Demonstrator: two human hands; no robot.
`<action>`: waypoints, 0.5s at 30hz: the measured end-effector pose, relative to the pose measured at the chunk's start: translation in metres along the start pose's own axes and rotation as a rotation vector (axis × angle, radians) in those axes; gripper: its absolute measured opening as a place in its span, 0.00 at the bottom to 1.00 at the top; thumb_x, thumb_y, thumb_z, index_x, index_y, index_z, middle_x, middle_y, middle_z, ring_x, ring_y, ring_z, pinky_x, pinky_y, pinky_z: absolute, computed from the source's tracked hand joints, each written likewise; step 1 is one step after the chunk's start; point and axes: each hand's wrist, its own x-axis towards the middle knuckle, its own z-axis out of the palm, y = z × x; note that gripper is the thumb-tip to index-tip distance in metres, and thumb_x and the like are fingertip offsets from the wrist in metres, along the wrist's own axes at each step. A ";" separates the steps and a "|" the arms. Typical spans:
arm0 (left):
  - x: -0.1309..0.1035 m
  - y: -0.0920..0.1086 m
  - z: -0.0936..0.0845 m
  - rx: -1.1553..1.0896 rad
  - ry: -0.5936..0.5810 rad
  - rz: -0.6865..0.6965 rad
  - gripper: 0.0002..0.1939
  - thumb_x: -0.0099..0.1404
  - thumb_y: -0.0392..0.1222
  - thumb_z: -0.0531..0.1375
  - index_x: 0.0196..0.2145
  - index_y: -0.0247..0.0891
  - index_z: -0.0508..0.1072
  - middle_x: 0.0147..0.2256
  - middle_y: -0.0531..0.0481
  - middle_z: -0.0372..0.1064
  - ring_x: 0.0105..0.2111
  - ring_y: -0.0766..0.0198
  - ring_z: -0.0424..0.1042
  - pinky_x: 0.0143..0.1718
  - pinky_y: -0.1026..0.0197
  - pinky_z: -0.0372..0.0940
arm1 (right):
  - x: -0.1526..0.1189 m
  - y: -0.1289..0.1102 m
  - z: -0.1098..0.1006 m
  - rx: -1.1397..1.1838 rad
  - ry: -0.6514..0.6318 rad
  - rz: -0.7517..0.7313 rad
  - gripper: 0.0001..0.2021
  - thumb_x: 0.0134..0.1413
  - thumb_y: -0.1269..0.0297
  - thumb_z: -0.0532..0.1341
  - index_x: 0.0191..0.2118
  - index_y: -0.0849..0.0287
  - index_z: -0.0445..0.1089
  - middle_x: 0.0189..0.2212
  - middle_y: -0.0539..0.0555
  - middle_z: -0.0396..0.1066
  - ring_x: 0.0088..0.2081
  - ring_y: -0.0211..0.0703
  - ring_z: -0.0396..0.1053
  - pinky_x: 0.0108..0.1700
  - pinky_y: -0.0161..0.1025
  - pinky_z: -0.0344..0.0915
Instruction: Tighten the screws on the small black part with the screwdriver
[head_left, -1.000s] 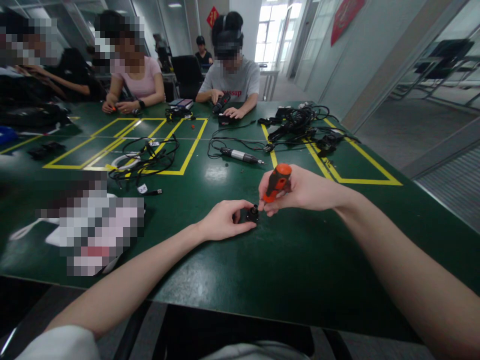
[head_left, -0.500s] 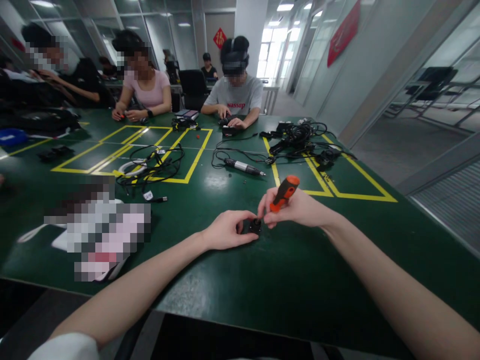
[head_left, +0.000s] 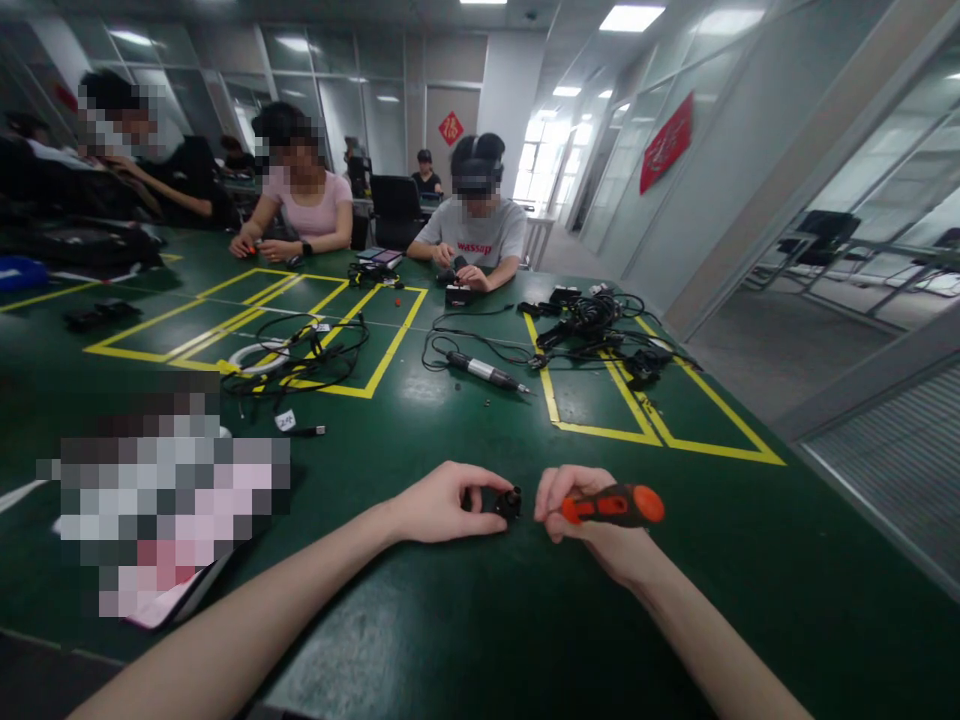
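Since the earlier frame, your right hand tipped the orange screwdriver flat, gripping it; your left hand pinched the small black part at lower centre, which could slip loose under sideways pressure.

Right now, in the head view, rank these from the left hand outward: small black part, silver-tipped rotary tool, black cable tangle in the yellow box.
1. small black part, pinched in the left hand.
2. silver-tipped rotary tool, ahead, mid-table.
3. black cable tangle, farther, ahead-left.

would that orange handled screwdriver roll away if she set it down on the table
The orange-handled screwdriver would probably roll a little: its handle looks rounded and the green table looks smooth and glossy. It seems light, since the right hand holds it in its fingers.
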 end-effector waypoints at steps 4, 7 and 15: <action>-0.001 0.002 0.002 -0.041 0.001 -0.014 0.27 0.60 0.46 0.69 0.56 0.34 0.79 0.27 0.56 0.70 0.25 0.71 0.63 0.28 0.67 0.58 | -0.003 -0.001 0.009 -0.043 -0.062 -0.050 0.10 0.47 0.60 0.79 0.27 0.57 0.80 0.29 0.54 0.77 0.22 0.34 0.67 0.21 0.31 0.64; -0.002 0.004 0.003 -0.062 -0.002 0.017 0.29 0.59 0.45 0.70 0.57 0.35 0.78 0.27 0.56 0.70 0.24 0.71 0.62 0.29 0.67 0.59 | -0.006 0.000 0.013 -0.114 -0.062 -0.049 0.12 0.54 0.55 0.76 0.30 0.58 0.81 0.30 0.54 0.76 0.22 0.34 0.67 0.22 0.33 0.66; -0.002 -0.001 0.008 0.044 0.039 0.059 0.24 0.61 0.46 0.69 0.53 0.34 0.80 0.32 0.51 0.76 0.24 0.71 0.66 0.28 0.66 0.59 | -0.010 0.006 0.017 -0.111 0.110 -0.067 0.17 0.65 0.46 0.66 0.39 0.57 0.74 0.26 0.51 0.75 0.23 0.38 0.70 0.27 0.35 0.67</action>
